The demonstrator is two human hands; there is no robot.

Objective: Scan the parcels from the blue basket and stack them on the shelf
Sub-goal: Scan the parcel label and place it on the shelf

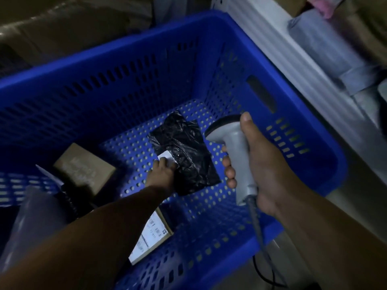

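Observation:
The blue basket [129, 59] fills the middle of the view. On its perforated floor lies a black plastic parcel [186, 151] with a white label at its near-left edge. My left hand [162, 174] reaches down into the basket and grips that edge of the black parcel, thumb on the label. My right hand [259, 164] holds a grey barcode scanner [234, 147] by its handle, just right of the parcel, with its head pointing down toward the parcel. A brown cardboard box [83, 166] and a labelled box [152, 233] also lie in the basket.
A white metal shelf edge [293, 59] runs along the basket's right side, with grey wrapped parcels [326, 45] on the shelf. A clear plastic-wrapped parcel [33, 218] lies at the lower left. The scanner's cable [261, 243] hangs down at the lower right. Brown bags lie behind the basket.

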